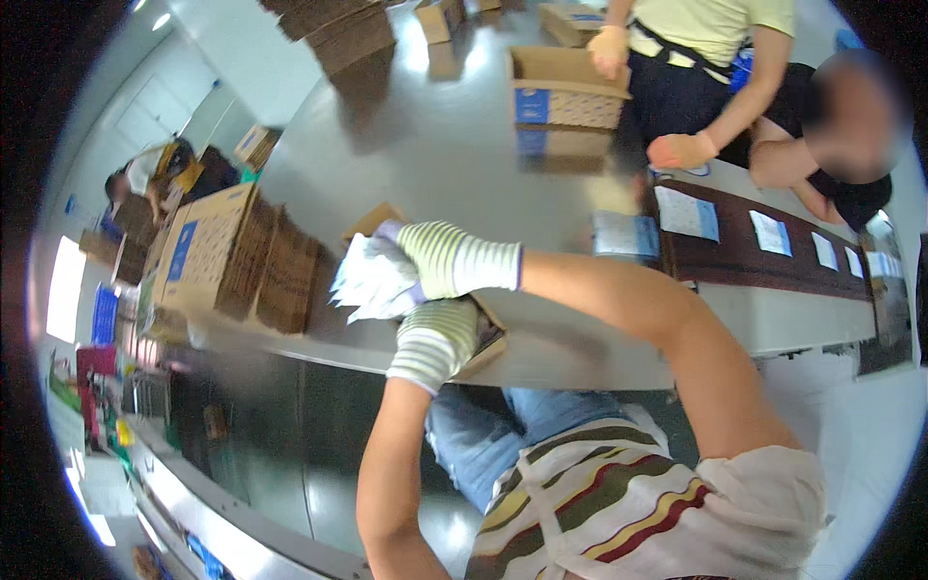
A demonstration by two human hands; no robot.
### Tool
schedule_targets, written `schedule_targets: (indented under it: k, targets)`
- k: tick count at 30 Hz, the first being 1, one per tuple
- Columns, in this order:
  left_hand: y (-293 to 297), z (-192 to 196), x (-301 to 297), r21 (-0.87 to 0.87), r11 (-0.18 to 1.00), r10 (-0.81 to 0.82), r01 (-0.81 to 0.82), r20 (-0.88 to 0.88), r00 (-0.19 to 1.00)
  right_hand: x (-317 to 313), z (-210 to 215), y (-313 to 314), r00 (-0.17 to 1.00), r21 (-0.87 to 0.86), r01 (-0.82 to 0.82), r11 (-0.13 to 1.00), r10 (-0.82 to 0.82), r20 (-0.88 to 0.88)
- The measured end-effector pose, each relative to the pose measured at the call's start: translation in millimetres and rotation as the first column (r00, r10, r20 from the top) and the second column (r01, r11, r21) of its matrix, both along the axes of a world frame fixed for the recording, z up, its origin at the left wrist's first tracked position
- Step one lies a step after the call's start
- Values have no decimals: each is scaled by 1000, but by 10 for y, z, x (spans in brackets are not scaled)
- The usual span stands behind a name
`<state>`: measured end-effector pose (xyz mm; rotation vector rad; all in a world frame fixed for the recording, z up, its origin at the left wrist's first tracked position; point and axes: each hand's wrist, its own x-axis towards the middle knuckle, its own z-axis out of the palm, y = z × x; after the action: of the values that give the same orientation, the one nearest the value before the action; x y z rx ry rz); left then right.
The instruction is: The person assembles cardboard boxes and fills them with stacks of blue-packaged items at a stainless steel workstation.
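A bunch of white and light-blue packets (367, 280) is gripped by my right hand (459, 259), which wears a striped glove and reaches across from the right. Just below it is my left hand (435, 340), in a matching glove, closed at the lower edge of the same packets; its fingertips are partly hidden. Beneath both hands stands an open cardboard box (491, 346) near the table's front edge. My hands and the packets cover most of its inside.
Flattened cartons (217, 246) are stacked at the table's left. An open carton (568, 92) stands at the far side by a gloved co-worker (706, 77). On the right, a dark conveyor belt (783, 266) carries several packets, and more packets (625, 235) lie at its end.
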<state>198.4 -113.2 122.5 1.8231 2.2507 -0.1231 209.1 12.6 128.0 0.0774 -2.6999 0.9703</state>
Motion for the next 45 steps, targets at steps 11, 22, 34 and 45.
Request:
schedule_targets:
  k: [11,22,34,45]
  targets:
    - [-31,402,-337,793,556,-54,-249,334,941,66,-53,240,923,409,-105,907,-64,380]
    - [635,-7,-824,-277,923,268,-266,-32,963,1015,208,-225,962,380,-104,919,190,-197]
    - [561,91,-482,-302,929,259,-215,112,959,1097,-517,-473,981,424,60,904,24,-191]
    - [138,-67,-295,74,992,109,-99,-146,983,1565,-184,711,990,146,71,987,-52,-132]
